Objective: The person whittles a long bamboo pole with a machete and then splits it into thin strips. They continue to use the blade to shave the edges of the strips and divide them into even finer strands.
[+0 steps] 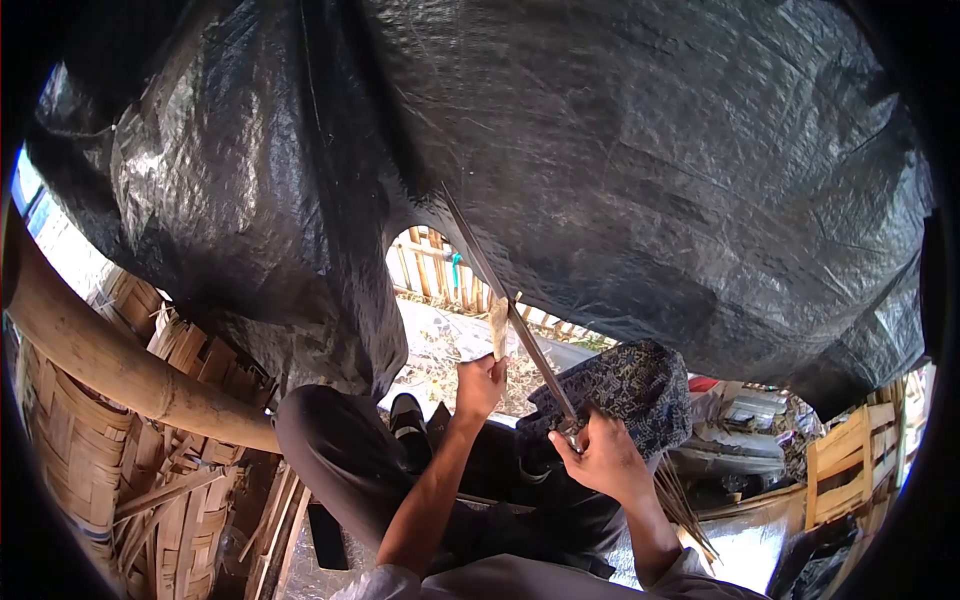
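My left hand (480, 388) is closed around the lower end of a short pale piece of wood (499, 328), which stands upright above the fist. My right hand (603, 456) grips the handle of a long machete (535, 355). Its narrow blade slants up and to the left, crossing the wood near its top. The blade's far end reaches up against the black tarp. Both hands are over my bent legs, and a dark patterned cloth (630, 392) covers my right knee.
A large black tarp (640, 150) hangs across the front, with a gap showing a bamboo fence (440, 268). A thick bamboo pole (140, 375) and woven bamboo panels (70, 440) stand left. A phone (327, 537) lies by my left leg; a wooden crate (852, 465) is right.
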The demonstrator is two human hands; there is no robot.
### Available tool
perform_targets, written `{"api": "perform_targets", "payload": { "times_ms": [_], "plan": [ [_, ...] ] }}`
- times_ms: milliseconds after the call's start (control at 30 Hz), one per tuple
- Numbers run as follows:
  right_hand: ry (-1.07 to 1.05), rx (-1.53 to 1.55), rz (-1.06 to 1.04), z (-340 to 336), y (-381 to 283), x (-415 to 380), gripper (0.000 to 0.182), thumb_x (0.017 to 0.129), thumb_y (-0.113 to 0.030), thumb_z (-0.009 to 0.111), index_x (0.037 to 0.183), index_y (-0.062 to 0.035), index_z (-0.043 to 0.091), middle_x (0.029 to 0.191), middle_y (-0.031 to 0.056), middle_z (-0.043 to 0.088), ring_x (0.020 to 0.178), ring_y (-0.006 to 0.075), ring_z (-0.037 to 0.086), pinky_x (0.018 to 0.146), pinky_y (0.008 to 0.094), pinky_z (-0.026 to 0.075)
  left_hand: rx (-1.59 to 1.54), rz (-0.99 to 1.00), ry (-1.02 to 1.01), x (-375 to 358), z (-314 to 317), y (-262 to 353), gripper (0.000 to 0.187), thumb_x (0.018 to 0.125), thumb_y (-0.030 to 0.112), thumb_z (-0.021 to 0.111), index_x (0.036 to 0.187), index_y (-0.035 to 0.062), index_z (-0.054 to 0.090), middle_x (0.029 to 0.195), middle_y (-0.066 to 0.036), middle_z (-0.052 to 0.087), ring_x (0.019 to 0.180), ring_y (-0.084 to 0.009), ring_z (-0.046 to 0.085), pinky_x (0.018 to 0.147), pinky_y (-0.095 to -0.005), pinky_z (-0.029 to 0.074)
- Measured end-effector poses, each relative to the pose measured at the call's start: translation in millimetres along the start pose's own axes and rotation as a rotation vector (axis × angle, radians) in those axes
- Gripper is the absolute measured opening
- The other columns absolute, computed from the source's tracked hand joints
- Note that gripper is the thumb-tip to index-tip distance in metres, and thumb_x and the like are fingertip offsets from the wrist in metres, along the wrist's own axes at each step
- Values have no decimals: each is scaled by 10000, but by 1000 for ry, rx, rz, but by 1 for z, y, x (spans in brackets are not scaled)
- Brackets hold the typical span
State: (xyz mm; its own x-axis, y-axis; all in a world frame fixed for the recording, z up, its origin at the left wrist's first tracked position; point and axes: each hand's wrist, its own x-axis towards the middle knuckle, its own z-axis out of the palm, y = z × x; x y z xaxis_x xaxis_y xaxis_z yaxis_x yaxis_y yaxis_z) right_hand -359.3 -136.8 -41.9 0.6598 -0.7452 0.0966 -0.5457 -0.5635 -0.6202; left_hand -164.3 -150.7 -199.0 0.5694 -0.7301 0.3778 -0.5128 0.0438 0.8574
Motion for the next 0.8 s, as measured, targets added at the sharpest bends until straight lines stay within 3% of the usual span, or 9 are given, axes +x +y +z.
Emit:
{"api": "perform_targets", "payload": {
  "times_ms": [33, 67, 167, 200, 233, 300, 433, 533, 800],
  "plan": [
    [-5, 22, 23, -1, 2, -1, 297, 740, -228, 665, 733, 4, 479, 497, 128, 510, 495, 325, 549, 483, 379, 420, 43, 90, 4, -1, 0, 0, 116, 780, 54, 622, 709, -33, 593, 558, -172, 557, 417, -154, 510, 422, -278, 381],
    [-12, 47, 48, 0, 3, -4, 291, 741, -223, 660, 728, 4, 478, 500, 134, 512, 513, 329, 557, 496, 385, 425, 27, 83, 13, -2, 1, 0, 120, 753, 63, 647, 694, -27, 593, 597, -192, 565, 465, -242, 557, 440, -312, 401],
    [16, -2, 53, 4, 9, -6, 301, 737, -229, 660, 705, 4, 471, 500, 137, 511, 523, 337, 559, 504, 394, 431, 197, 270, -14, 5, -16, 6, 117, 712, 73, 682, 706, -15, 605, 662, -196, 590, 567, -303, 591, 479, -340, 431],
    [22, -10, 55, 2, 7, -6, 299, 730, -223, 662, 688, 2, 470, 501, 138, 512, 526, 344, 557, 505, 396, 431, 109, 216, -8, 7, -29, 23, 139, 680, 79, 707, 741, -9, 618, 695, -185, 606, 643, -290, 616, 526, -345, 460],
    [30, -4, 61, 2, 7, -6, 299, 730, -223, 662, 688, 2, 470, 501, 138, 512, 526, 344, 557, 505, 396, 431, 104, 66, -81, 11, -44, 39, 350, 656, 94, 735, 933, -72, 600, 864, -228, 618, 804, -313, 626, 701, -325, 507],
    [-1, -13, 69, 6, 7, -7, 253, 730, -175, 638, 736, 17, 473, 559, 155, 553, 570, 358, 574, 548, 422, 465, -18, 58, 77, 17, -73, 89, 384, 673, 87, 723, 991, -74, 580, 898, -188, 627, 839, -234, 630, 713, -307, 530],
    [15, -41, 54, 27, 15, -4, 213, 708, -150, 628, 720, 15, 494, 593, 160, 573, 621, 361, 586, 594, 427, 481, -15, 308, 227, 25, -99, 133, 258, 711, -7, 676, 953, -60, 603, 822, -130, 613, 732, -131, 599, 653, -223, 502],
    [-45, 13, 143, 49, 21, -5, 185, 668, -149, 624, 697, 6, 527, 637, 184, 584, 684, 357, 597, 660, 429, 491, 196, 395, 358, 30, -103, 128, 212, 692, 13, 693, 896, -7, 640, 737, -120, 629, 645, -188, 632, 551, -259, 474],
    [-105, -34, 295, 109, 77, -29, 251, 645, -155, 631, 819, 13, 562, 744, 223, 605, 733, 373, 601, 694, 417, 500, 305, 306, 353, 32, -120, 123, 168, 688, -4, 693, 854, 2, 665, 582, -93, 580, 468, -96, 504, 451, -219, 382]
  ]
}}
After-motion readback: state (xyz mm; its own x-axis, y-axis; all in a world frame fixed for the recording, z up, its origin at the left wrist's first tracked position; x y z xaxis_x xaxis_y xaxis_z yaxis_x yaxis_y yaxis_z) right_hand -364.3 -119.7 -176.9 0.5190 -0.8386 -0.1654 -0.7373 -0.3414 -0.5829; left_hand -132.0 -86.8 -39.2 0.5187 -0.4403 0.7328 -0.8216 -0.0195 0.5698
